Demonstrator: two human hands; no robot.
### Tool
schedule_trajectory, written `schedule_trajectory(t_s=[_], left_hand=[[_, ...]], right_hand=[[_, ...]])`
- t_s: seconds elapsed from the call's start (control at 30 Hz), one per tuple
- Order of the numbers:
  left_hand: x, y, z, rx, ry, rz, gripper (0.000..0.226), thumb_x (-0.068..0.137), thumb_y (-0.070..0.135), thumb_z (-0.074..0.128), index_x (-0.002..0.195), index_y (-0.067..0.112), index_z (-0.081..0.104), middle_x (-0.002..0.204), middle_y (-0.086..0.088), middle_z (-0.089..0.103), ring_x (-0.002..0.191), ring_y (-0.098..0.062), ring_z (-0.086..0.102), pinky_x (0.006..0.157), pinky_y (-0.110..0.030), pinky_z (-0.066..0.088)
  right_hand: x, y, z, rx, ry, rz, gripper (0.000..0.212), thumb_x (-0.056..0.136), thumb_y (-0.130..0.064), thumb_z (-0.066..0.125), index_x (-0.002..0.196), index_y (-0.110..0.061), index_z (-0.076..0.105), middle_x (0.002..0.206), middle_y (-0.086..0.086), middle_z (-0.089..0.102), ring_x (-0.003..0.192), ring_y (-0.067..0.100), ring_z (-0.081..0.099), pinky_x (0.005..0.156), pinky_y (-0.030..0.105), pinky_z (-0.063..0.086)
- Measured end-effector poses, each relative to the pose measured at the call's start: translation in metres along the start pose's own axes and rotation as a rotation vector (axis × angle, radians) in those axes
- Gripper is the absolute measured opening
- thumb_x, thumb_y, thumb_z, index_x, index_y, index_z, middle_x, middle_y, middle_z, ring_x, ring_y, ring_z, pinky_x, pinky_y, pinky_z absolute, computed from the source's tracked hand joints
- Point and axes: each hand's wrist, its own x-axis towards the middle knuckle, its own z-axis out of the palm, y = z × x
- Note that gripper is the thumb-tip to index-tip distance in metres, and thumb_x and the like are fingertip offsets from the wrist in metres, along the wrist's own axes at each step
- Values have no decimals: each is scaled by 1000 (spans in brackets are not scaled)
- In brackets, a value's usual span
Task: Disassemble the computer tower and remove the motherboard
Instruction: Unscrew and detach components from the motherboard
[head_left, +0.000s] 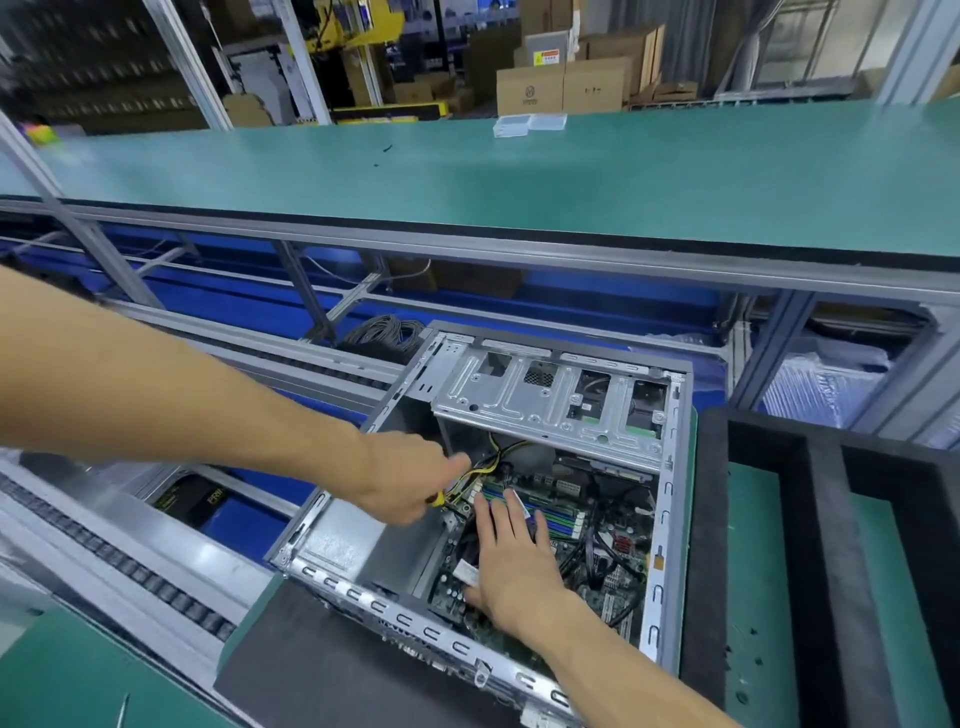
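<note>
Your right hand (511, 561) lies flat, fingers straight, on the motherboard (597, 525) inside the open tower (670, 519) on the bench (753, 571); your left hand (410, 475) grips a yellow-handled tool (436, 500) by the cables (493, 460).

1. Green workbench (748, 545) is carrying a black foam mat (332, 670) w/ the open computer tower (670, 519) lying on its side on it.
2. Black foam tray (821, 561) is sitting just right of the tower.
3. Far green bench (519, 176) is holding clear plastic boxes (527, 124).
</note>
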Motion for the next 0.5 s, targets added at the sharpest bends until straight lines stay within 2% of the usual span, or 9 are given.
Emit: schedule_trajectory(t_s=[0.07,0.13,0.23,0.33,0.43,0.5], left_hand=[[-2,-3,-5,374,130,286,28,90,4,50,115,9,38,75,-9,56,51,-23,39,49,-35,32],[1,-7,-13,597,254,519,28,90,-2,51,116,5,43,75,-9,58,53,-24,44,48,-35,31],[8,-8,-25,761,238,674,16,95,2,51,111,6,47,80,-8,61,65,-25,56,51,-31,37],[18,-10,-32,726,155,680,21,94,2,50,115,4,48,82,-10,63,65,-28,57,54,-35,40],[22,-13,-33,528,114,521,19,94,9,49,112,6,50,79,-10,61,65,-29,56,56,-35,37],[24,-13,-28,301,94,348,10,93,16,52,100,9,51,72,-5,53,59,-23,48,56,-30,36]], right_hand=[[-1,0,0,-4,6,1,107,98,-49,56,154,-9,-26,167,10,-18,151,28,-26,121,54,-9],[-2,-1,0,-14,9,-4,106,98,-49,56,154,-9,-25,166,10,-19,151,29,-25,121,55,-9],[-3,-1,-1,-13,13,-8,105,99,-47,56,154,-8,-24,166,11,-19,150,30,-26,120,55,-10],[-4,-1,-3,-10,12,-10,104,99,-46,57,154,-7,-23,167,11,-17,151,30,-25,121,55,-9],[-4,-2,-3,-15,-2,-10,105,99,-46,56,154,-7,-24,166,12,-18,151,30,-25,121,56,-9],[-4,-2,-3,-16,-5,-13,104,99,-45,56,154,-6,-24,166,12,-18,151,31,-25,121,57,-9]])
